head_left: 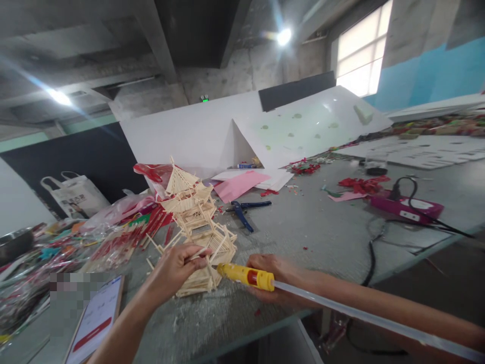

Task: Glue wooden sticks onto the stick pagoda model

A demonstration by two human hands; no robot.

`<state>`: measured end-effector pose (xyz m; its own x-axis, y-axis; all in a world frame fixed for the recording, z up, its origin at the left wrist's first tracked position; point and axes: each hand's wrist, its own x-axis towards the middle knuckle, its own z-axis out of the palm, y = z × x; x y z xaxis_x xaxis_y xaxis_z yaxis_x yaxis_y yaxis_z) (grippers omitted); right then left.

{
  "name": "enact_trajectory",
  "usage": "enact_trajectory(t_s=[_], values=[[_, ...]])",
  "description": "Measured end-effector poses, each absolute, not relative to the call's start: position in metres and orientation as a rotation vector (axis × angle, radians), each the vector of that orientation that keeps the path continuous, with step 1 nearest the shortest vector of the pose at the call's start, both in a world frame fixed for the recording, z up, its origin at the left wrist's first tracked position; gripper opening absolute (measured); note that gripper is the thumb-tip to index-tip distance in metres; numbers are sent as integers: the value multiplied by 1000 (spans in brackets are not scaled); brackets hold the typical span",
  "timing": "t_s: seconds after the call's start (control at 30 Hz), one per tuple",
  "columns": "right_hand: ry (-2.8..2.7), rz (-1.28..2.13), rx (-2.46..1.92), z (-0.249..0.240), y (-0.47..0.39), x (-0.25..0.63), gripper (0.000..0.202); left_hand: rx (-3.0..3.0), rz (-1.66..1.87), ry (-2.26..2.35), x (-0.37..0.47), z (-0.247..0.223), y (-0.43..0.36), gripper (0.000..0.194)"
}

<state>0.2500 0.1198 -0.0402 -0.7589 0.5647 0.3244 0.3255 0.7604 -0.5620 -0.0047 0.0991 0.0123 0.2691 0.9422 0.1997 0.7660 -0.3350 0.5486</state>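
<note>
A tiered pagoda model (199,222) built of thin wooden sticks stands near the table's front edge, its pointed roof at the top. My left hand (182,265) is closed in a pinch on a thin wooden stick (200,253) at the lower tier. My right hand (265,268) is wrapped round a yellow hot glue gun (246,275), whose tip points left at the model, close to my left fingertips. A long clear glue stick (341,306) sticks out of the gun's back. The gun hides part of my right fingers.
Blue pliers (244,212) lie behind the model. Pink paper (240,184) and a purple power strip (407,207) with black cables are farther back and right. Plastic-wrapped materials (109,242) and a phone or tablet (94,321) lie left. The table's front edge (265,328) runs below my hands.
</note>
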Motion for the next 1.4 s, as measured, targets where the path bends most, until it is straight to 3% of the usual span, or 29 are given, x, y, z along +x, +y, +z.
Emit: enact_trajectory(t_s=[1.4], values=[[-2456, 757, -649, -40, 115, 246, 18, 2203, 659, 1561, -5, 15, 102, 25]])
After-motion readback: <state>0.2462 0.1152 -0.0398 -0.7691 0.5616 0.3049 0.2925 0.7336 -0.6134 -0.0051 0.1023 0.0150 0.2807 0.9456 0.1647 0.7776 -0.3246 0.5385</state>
